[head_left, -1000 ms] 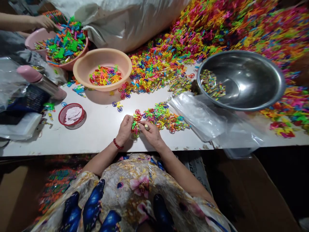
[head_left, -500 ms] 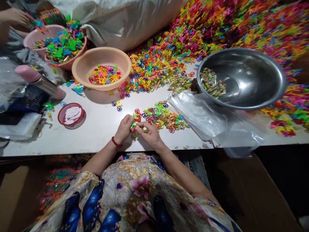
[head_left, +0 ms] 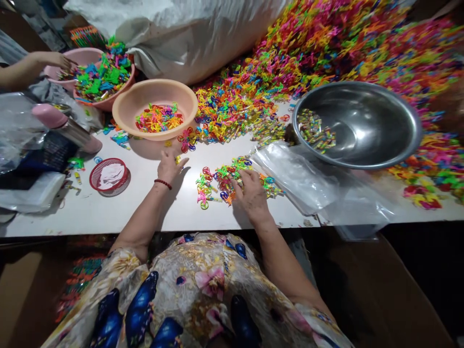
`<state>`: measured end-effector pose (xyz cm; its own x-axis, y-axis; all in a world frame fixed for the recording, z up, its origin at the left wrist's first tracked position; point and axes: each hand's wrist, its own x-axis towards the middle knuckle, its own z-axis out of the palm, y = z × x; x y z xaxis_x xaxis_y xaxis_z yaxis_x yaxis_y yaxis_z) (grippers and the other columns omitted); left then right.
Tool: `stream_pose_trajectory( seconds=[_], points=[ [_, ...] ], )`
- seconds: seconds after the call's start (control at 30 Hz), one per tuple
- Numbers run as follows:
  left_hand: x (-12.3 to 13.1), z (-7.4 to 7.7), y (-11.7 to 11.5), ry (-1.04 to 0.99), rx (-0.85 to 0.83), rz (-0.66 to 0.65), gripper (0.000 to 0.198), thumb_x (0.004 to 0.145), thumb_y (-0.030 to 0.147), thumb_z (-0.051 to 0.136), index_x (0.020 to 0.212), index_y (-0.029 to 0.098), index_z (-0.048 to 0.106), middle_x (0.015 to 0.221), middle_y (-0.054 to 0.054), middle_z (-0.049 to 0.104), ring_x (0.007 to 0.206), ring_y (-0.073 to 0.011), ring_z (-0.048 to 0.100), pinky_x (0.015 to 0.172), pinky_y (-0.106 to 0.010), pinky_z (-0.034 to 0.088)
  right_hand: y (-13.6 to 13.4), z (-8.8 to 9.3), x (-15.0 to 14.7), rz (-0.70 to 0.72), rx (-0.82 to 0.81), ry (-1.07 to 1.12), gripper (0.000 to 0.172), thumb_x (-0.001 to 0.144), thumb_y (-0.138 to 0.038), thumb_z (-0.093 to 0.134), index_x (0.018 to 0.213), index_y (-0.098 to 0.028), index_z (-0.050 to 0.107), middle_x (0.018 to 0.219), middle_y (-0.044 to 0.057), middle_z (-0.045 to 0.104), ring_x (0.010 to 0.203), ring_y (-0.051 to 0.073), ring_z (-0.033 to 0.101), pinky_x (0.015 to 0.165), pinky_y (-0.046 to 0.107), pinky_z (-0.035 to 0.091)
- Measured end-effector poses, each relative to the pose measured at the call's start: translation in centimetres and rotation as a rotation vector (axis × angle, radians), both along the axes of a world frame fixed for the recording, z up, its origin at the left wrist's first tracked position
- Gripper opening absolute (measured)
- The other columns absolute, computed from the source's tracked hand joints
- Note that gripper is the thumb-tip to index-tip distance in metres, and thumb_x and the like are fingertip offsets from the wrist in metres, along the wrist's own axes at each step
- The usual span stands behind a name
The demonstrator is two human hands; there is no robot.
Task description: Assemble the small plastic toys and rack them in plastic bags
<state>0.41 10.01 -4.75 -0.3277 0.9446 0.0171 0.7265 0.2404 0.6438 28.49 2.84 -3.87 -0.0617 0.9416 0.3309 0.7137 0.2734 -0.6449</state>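
Note:
My left hand (head_left: pixel 169 166) reaches over the white table with thumb and fingers apart. Beneath its fingertips a bit of a small yellow plastic toy (head_left: pixel 177 158) shows; the rest is hidden. My right hand (head_left: pixel 251 194) is at a small heap of bright plastic toys with wheel-like rings (head_left: pixel 232 169), fingers spread and bent down onto it. Whether the fingertips pinch any piece cannot be made out. At the heap's left end lie pink and green toys (head_left: pixel 203 197), some with short printed tubes.
A peach basin (head_left: pixel 121 113) holds toys. A steel bowl (head_left: pixel 377 125) contains printed tubes. Clear plastic bags (head_left: pixel 297 179) overhang the front edge. A red basket (head_left: pixel 94 179) and pink-capped bottle (head_left: pixel 68 128) stand left. Another person's hand (head_left: pixel 58 60) reaches into a pink basin. Behind lies a large toy pile (head_left: pixel 326 43).
My hands, together on toys before, have parted. The left moved up and left; the right shifted right onto the heap. The worked toys now lie on the table. The other person's hand lowered to the basin.

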Motion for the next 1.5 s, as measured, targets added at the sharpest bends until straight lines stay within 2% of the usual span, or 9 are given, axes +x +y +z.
stream_pose_trajectory(
  seconds=[0.1, 0.2, 0.33, 0.47, 0.57, 0.73, 0.9, 1.23, 1.5],
  points=[
    [-0.4, -0.5, 0.7, 0.205, -0.175, -0.102, 0.046, 0.078, 0.042, 0.075, 0.112, 0.014, 0.061, 0.127, -0.02, 0.047, 0.101, -0.0348, 0.062, 0.091, -0.045, 0.047, -0.9, -0.4, -1.2, 0.102, -0.033, 0.076, 0.031, 0.098, -0.041, 0.051, 0.114, -0.019, 0.067, 0.11, 0.013, 0.067, 0.107, 0.027, 0.063, 0.098, 0.043, 0.051],
    [-0.6, -1.0, 0.6, 0.173, -0.125, -0.098, 0.025, 0.081, 0.024, 0.067, 0.104, 0.015, 0.061, 0.117, -0.018, 0.053, 0.095, -0.0307, 0.063, 0.087, -0.043, 0.048, -1.7, -0.5, -2.7, 0.166, -0.137, 0.216, 0.028, 0.098, -0.038, 0.051, 0.111, -0.02, 0.067, 0.108, 0.011, 0.07, 0.103, 0.024, 0.065, 0.095, 0.04, 0.052],
    [-0.5, -1.3, -0.9, -0.35, 0.015, 0.024, 0.011, 0.083, 0.018, 0.063, 0.09, 0.019, 0.056, 0.09, -0.007, 0.062, 0.079, -0.0198, 0.062, 0.077, -0.034, 0.05, -2.0, -0.5, -3.9, 0.289, -0.331, 0.391, 0.031, 0.097, -0.041, 0.052, 0.113, -0.021, 0.07, 0.103, 0.006, 0.074, 0.09, 0.021, 0.068, 0.085, 0.036, 0.054],
    [1.3, -0.6, -3.7, -0.983, 0.058, 0.045, 0.026, 0.083, 0.036, 0.07, 0.082, 0.019, 0.05, 0.073, -0.001, 0.062, 0.061, -0.0122, 0.059, 0.062, -0.026, 0.048, -1.6, -0.8, -4.7, 0.303, -0.372, 0.49, 0.036, 0.097, -0.043, 0.052, 0.121, -0.024, 0.07, 0.115, 0.006, 0.073, 0.1, 0.021, 0.067, 0.091, 0.036, 0.052],
    [3.4, 0.3, -5.7, -1.13, 0.048, 0.028, 0.038, 0.082, 0.048, 0.071, 0.075, 0.018, 0.05, 0.06, 0.0, 0.059, 0.053, -0.0097, 0.054, 0.053, -0.022, 0.041, -1.4, -1.0, -5.5, 0.308, -0.386, 0.487, 0.038, 0.096, -0.044, 0.052, 0.122, -0.02, 0.067, 0.104, 0.007, 0.073, 0.091, 0.019, 0.066, 0.085, 0.034, 0.052],
    [6.3, 1.8, -7.6, -1.227, 0.035, -0.015, 0.039, 0.084, 0.053, 0.069, 0.079, 0.019, 0.05, 0.051, 0.005, 0.052, 0.041, -0.007, 0.04, 0.043, -0.021, 0.032, -1.7, -0.7, -6.3, 0.321, -0.381, 0.518, 0.032, 0.093, -0.047, 0.055, 0.101, -0.019, 0.067, 0.085, 0.002, 0.067, 0.079, 0.017, 0.06, 0.074, 0.03, 0.048],
    [7.8, 2.2, -8.5, -1.256, -0.009, -0.054, 0.038, 0.084, 0.053, 0.069, 0.083, 0.02, 0.05, 0.05, 0.007, 0.051, 0.04, -0.0076, 0.042, 0.043, -0.021, 0.031, -1.8, -0.1, -6.4, 0.311, -0.361, 0.626, 0.031, 0.093, -0.049, 0.055, 0.095, -0.02, 0.066, 0.089, 0.003, 0.068, 0.082, 0.017, 0.061, 0.078, 0.03, 0.047],
    [8.6, 0.5, -8.9, -1.102, 0.051, -0.062, 0.039, 0.084, 0.055, 0.068, 0.081, 0.02, 0.05, 0.061, 0.007, 0.048, 0.051, -0.0078, 0.043, 0.05, -0.022, 0.036, -1.8, -0.4, -5.8, 0.343, -0.398, 0.63, 0.034, 0.093, -0.053, 0.056, 0.086, -0.02, 0.066, 0.08, 0.001, 0.066, 0.073, 0.016, 0.059, 0.071, 0.029, 0.047],
    [8.8, 1.9, -9.3, -0.874, 0.053, -0.102, 0.031, 0.092, 0.047, 0.062, 0.079, 0.02, 0.051, 0.063, 0.005, 0.047, 0.055, -0.01, 0.042, 0.054, -0.023, 0.035, -2.4, -0.7, -5.6, 0.291, -0.322, 0.589, 0.041, 0.093, -0.058, 0.055, 0.084, -0.02, 0.069, 0.075, 0.001, 0.064, 0.071, 0.016, 0.057, 0.069, 0.028, 0.047]
  ],
)
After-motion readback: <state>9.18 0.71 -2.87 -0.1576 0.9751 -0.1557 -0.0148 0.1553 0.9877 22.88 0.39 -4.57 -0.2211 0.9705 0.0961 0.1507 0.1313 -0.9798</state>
